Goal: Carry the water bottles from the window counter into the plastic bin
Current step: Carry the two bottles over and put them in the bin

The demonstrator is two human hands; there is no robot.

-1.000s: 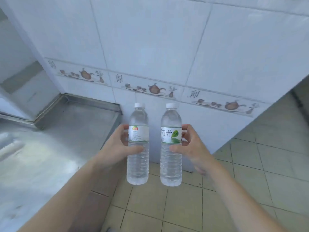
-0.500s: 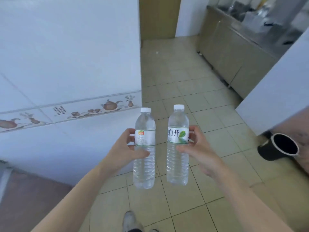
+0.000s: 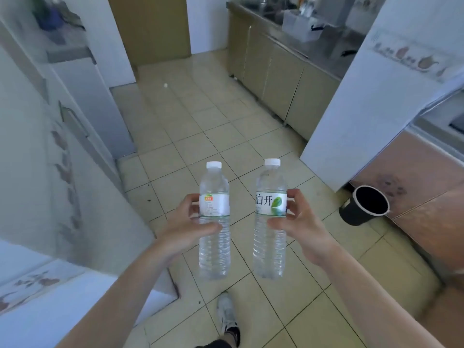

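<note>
At bottom centre a shoe (image 3: 227,315) meets the tiled floor (image 3: 200,126). Mid-frame, the left hand (image 3: 187,224) grips one upright water bottle (image 3: 214,237); the right hand (image 3: 300,223) grips another bottle (image 3: 270,237) just beside it. A black bucket (image 3: 364,209) stands right; cabinets (image 3: 276,79) upper right.

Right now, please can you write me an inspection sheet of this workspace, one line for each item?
Surface: beige tiled floor; steel counter far right.
Job's things: clear plastic bottle with orange-logo label and clear plastic bottle with green-leaf label, both upright, capped, carried in the air. A clear plastic container sits on that counter.
Clutter: black round bucket on the floor at right.
Hands: left hand grips the orange-logo bottle; right hand grips the green-leaf one.
Cables: nothing seen.
Surroundings: white tiled walls, beige cabinets, wooden door.
</note>
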